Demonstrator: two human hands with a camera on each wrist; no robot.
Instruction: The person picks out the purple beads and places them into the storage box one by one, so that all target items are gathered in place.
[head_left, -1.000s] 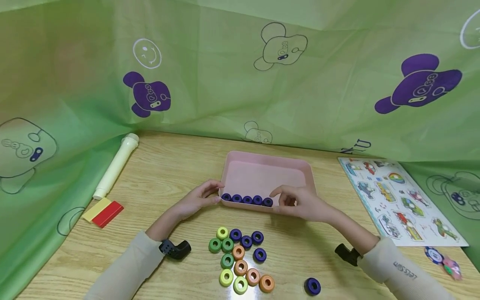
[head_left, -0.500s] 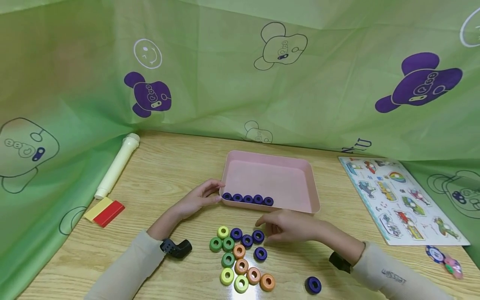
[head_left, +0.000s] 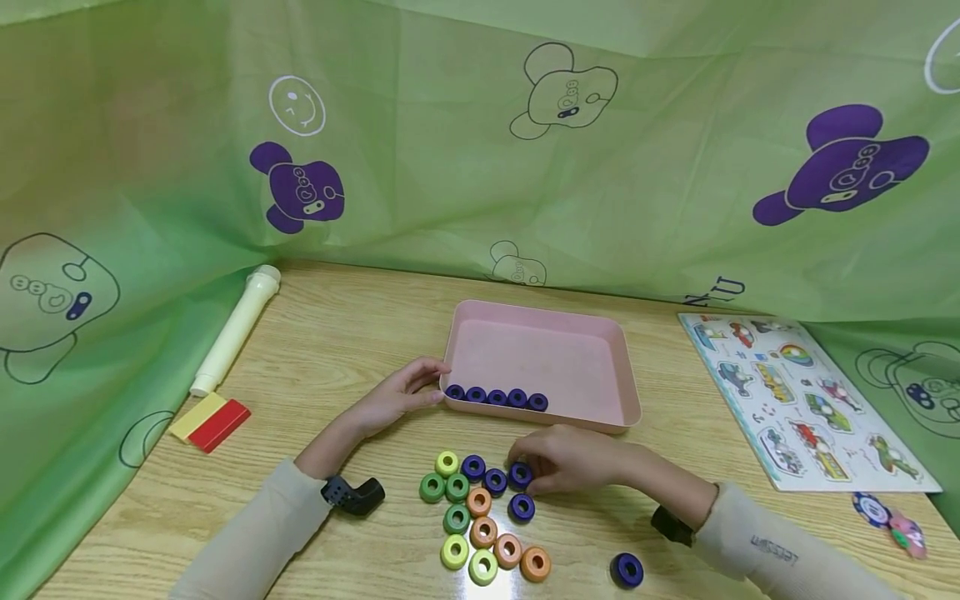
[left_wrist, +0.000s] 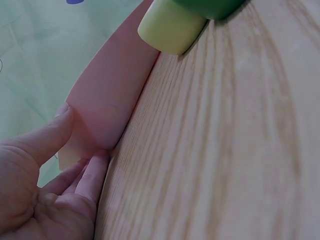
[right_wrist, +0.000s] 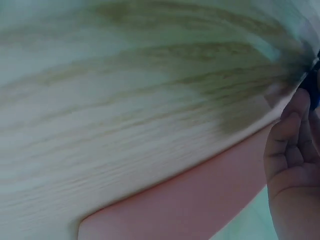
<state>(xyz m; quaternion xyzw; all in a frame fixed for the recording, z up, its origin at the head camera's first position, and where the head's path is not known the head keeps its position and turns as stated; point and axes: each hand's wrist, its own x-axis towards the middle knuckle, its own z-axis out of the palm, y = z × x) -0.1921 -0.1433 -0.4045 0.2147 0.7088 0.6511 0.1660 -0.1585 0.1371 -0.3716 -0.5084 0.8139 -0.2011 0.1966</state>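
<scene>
At the front left corner of a pink tray (head_left: pixel 555 354), my left hand (head_left: pixel 393 398) rests its relaxed fingers and thumb against the outside of the wall. In the left wrist view, the thumb (left_wrist: pixel 59 125) lies against the pink wall. Several dark purple ring beads (head_left: pixel 497 399) line the tray's front wall inside. My right hand (head_left: pixel 573 458) is in front of the tray, pinching a purple ring bead (head_left: pixel 519 476) at the edge of the loose group. In the right wrist view, that dark bead (right_wrist: pixel 311 90) shows partly between the fingertips.
Green (head_left: pixel 432 487), yellow (head_left: pixel 454 552) and orange ring beads (head_left: pixel 483 532) lie clustered before the tray. One purple bead (head_left: pixel 626 570) sits apart at right. A puzzle board (head_left: pixel 806 400) lies right; a cream tube (head_left: pixel 236 329) and red-yellow blocks (head_left: pixel 217 423) lie left.
My right hand has come away from the tray's front wall, moved towards me to the loose beads, and taken hold of a purple one. The left hand has stayed at the corner.
</scene>
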